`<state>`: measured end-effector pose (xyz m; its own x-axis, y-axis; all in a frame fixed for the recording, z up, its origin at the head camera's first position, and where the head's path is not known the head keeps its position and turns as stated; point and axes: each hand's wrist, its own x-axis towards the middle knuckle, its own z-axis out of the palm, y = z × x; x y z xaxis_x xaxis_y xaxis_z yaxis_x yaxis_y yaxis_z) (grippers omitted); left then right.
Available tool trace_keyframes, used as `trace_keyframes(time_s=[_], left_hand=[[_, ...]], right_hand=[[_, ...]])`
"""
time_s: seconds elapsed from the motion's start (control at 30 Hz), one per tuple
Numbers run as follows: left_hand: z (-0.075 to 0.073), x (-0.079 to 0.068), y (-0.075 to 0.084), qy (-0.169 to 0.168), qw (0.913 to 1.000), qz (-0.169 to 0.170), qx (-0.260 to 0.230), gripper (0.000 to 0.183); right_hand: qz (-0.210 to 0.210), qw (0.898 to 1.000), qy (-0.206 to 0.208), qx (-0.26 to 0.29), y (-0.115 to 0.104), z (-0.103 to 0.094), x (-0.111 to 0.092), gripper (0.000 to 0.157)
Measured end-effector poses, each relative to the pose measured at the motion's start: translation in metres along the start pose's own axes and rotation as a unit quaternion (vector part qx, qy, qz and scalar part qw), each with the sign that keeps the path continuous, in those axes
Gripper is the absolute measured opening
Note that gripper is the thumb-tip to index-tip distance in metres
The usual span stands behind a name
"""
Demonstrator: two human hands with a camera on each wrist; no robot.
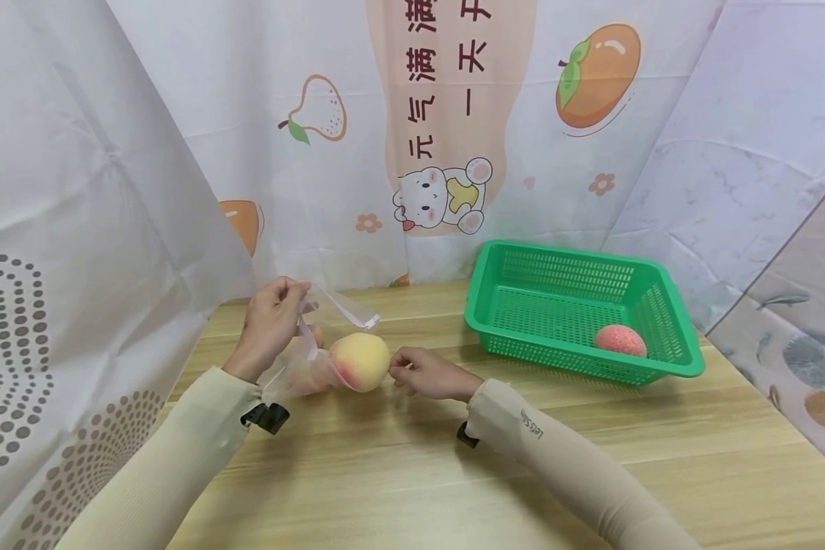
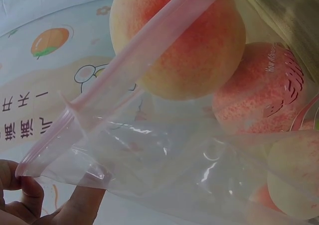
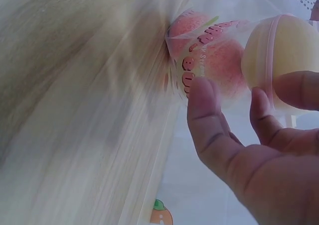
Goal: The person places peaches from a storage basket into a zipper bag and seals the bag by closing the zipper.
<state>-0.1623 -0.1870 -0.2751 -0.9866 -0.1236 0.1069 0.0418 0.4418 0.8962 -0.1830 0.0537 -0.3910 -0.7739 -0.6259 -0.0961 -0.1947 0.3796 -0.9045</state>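
A clear zip bag (image 2: 164, 150) with a pink seal strip hangs from my left hand (image 1: 271, 317), which pinches its rim between thumb and fingers. Half inside the bag's mouth sits a yellow and red peach (image 1: 363, 360), its yellow side sticking out to the right. Deeper in the bag lie more pinkish fruits (image 3: 224, 68), partly behind the printed lettering. My right hand (image 1: 429, 374) is at the peach's right side, fingers loosely bent and apart. In the right wrist view its fingertips (image 3: 203, 93) overlap the bag and the peach.
A green plastic basket (image 1: 687, 359) stands at the back right, holding one pink round fruit (image 1: 620, 341). A wood-grain table (image 1: 412, 473) lies under the hands. White printed cloth (image 1: 316, 183) hangs behind the table and along the left side.
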Motion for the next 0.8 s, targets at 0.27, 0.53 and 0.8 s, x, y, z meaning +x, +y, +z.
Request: trace_keyframes(time_s=[0.27,0.53,0.8], left_hand=[[0.0032,0.0015,-0.0008,0.001,0.9998,0.000,-0.018,0.034],[0.0046,0.0016,0.0004,-0.002,0.9997,-0.005,-0.025,0.033],[0.0043,0.0015,0.0005,-0.008,0.9995,-0.008,-0.030,0.037]], right_hand=[[-0.001,1.000,0.006,-0.003,0.0007,0.0015,0.0002,0.022],[0.006,1.000,0.018,-0.006,-0.0020,0.0039,0.0008,0.017],[0.025,0.999,0.025,-0.010,-0.0026,0.0060,0.0042,0.020]])
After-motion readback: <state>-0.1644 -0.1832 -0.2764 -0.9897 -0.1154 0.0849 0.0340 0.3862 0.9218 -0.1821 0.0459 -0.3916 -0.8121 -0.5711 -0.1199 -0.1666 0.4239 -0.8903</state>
